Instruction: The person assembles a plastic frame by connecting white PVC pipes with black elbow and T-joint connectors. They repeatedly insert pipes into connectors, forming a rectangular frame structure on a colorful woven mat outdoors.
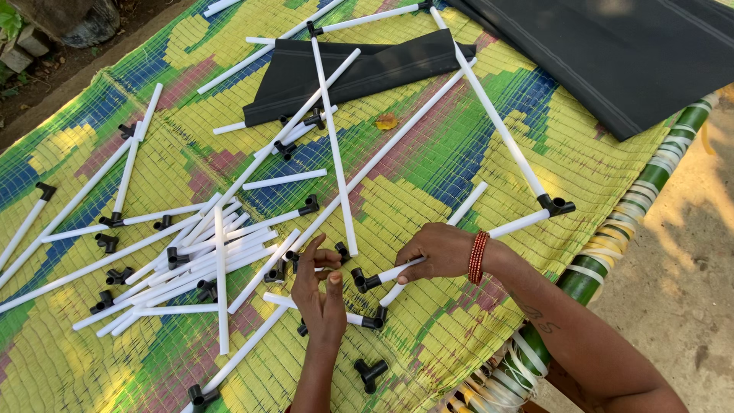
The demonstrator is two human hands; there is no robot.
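My right hand [436, 251], with a red beaded bracelet at the wrist, grips a white plastic pipe [514, 225] that ends in a black connector [365, 281] on the left and a black corner connector [556, 205] on the right. My left hand [321, 294] is raised just left of that end, fingers pinched on something small that I cannot make out. Under it lies another white pipe [353, 318] with a black end piece. A loose black three-way connector [370, 374] lies near the mat's front edge.
A woven yellow, green and blue mat [428, 164] covers a cot with a green wrapped rail [650, 180]. A heap of white pipes [191, 264] and black connectors lies at left. Long joined pipes [334, 145] cross a folded black fabric [367, 70]; more black fabric [612, 53] at top right.
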